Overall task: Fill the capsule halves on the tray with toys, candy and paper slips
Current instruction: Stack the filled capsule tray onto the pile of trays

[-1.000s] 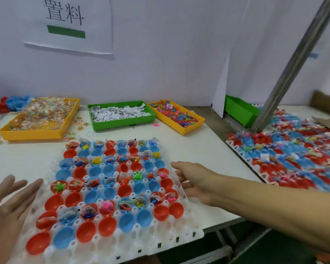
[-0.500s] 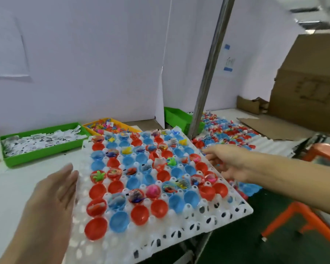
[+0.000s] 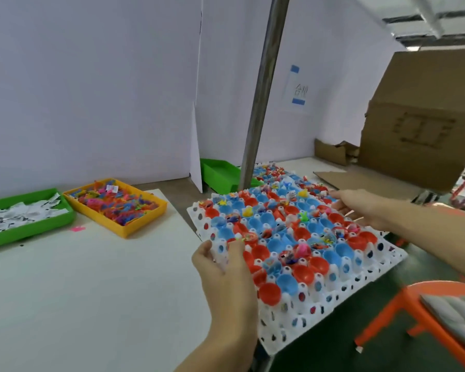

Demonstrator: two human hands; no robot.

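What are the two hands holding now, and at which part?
Both hold the white plastic egg-style tray of red and blue capsule halves. The left hand grips its left edge; the right hand holds the opposite right edge.

I see the white tray (image 3: 360,285) tilted, its near left edge pinched under my left fingers (image 3: 236,251), its far right edge at my right fingertips (image 3: 336,196). Red and blue capsule halves (image 3: 301,273) sit open-side up between them, many holding small toys.
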